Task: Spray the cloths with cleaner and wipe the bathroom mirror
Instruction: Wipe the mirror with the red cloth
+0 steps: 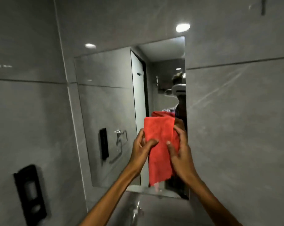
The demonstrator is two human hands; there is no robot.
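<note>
A red cloth point(160, 149) hangs folded in front of the lower right part of the wall mirror point(108, 98). My left hand point(142, 149) grips its left edge, thumb across the front. On the right edge, my right hand point(180, 154) holds the cloth with its thumb pressed on the fabric. Both hands are raised at mirror height, close to the glass; whether the cloth touches the glass I cannot tell. The mirror reflects the cloth's top, a person, a white door and a towel ring. No spray bottle is in view.
A black wall dispenser point(30, 193) is mounted on the grey tiles at lower left. A chrome tap point(137, 211) stands below the mirror, over a ledge. Grey tiled wall point(235, 111) surrounds the mirror on the right.
</note>
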